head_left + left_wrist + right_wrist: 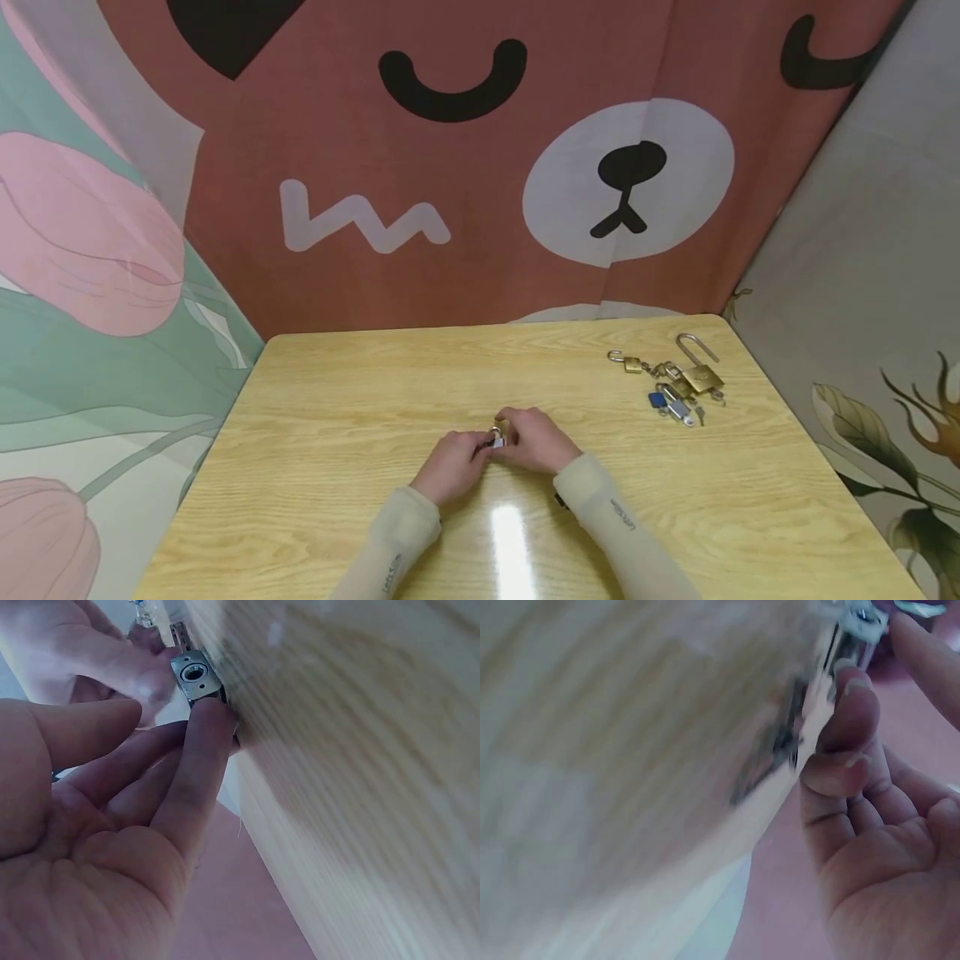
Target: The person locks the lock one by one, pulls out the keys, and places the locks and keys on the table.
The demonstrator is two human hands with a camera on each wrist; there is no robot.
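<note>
Near the middle of the table, my left hand (455,464) and right hand (542,442) meet around a small padlock (498,442). Its silvery end with a round keyhole faces the camera in the left wrist view, where the left fingertips (211,712) hold its body and the left thumb lies apart. From the other side, the right fingers (855,705) grip the same padlock (864,626). Something brassy (504,427) shows between the right hand's fingers, mostly hidden. A brownish piece (146,636) sits by the right hand in the left wrist view, too blurred to name.
At the table's right lies a cluster of padlocks: a large brass padlock (702,379) with its long shackle raised, a small brass padlock (632,365) with its shackle open, and a blue padlock (657,400). A loose key (701,414) is beside them. Printed cloth (480,292) hangs behind the table.
</note>
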